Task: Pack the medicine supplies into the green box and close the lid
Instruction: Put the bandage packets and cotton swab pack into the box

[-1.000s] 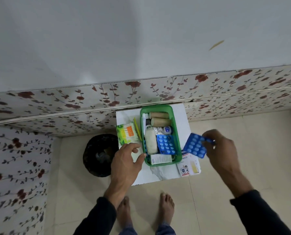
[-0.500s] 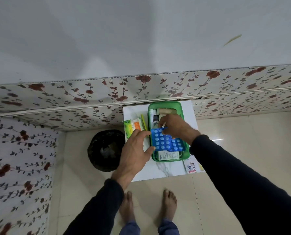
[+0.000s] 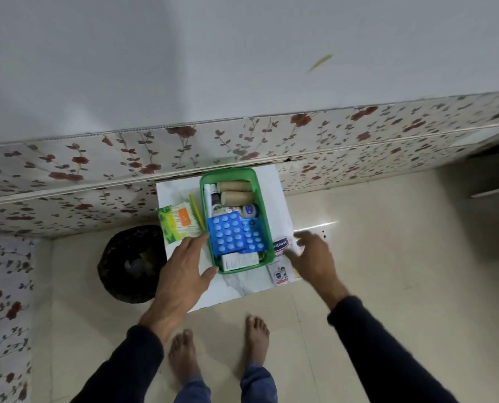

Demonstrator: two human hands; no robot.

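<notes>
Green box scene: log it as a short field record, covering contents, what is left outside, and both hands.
container: green box, open, on the white table
top item inside: blue blister pack
also inside: two tan rolls, a small white carton
outside, left of box: green packet
outside, right of box: plaster box
left hand: empty, at the box's near left corner
right hand: empty, fingers spread over the plaster box
lid: not visible

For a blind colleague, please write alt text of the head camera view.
An open green box of medicine supplies sits on a small white table, a blue blister pack on top. The left hand touches its near corner; the empty right hand hovers beside it.
</notes>
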